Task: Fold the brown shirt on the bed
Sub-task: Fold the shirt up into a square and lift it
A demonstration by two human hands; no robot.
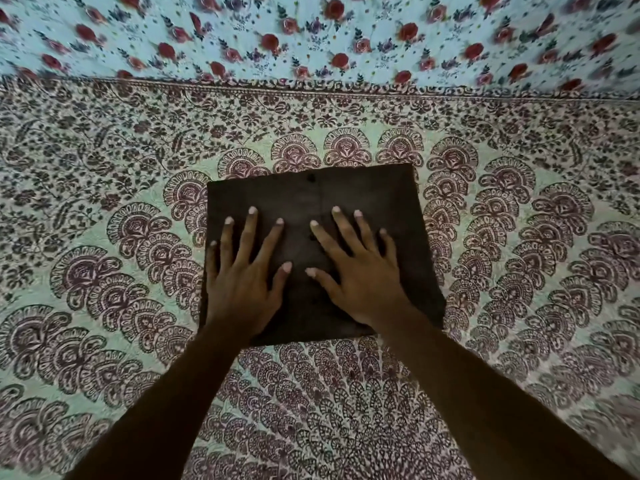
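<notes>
The brown shirt [346, 188] lies on the bed as a compact, roughly square folded packet in the middle of the view. A small button shows near its far edge. My left hand [242, 282] rests flat on the packet's left half, fingers spread and straight. My right hand [360, 275] lies flat on the right half, fingers spread the same way. Both palms press down on the cloth; neither hand grips it.
The bed is covered by a pale green sheet [104, 237] printed with maroon fan and paisley motifs, stretching all round the shirt. Along the far side hangs or lies a light blue cloth with red roses [311, 39].
</notes>
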